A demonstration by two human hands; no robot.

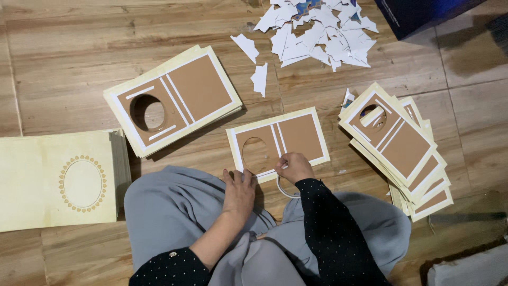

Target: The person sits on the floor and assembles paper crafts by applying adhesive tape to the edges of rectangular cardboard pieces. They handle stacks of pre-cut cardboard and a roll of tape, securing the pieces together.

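Fingers (pixel 279 160) of right hand (pixel 294 167) pinch card (pixel 278 141) near edge.

A wooden floor (pixel 69 63) of brown planks carries everything. In the middle lies a single cream-bordered brown card (pixel 296 139) with an oval opening. Up and to the left sits a neat stack of like cards (pixel 174 98), to the right a fanned stack (pixel 402 151). At the far left lies a pile of cream sheets with a dotted oval (pixel 58 180). White paper scraps (pixel 317 32) are scattered at the top, beside a dark blue box (pixel 423 15).
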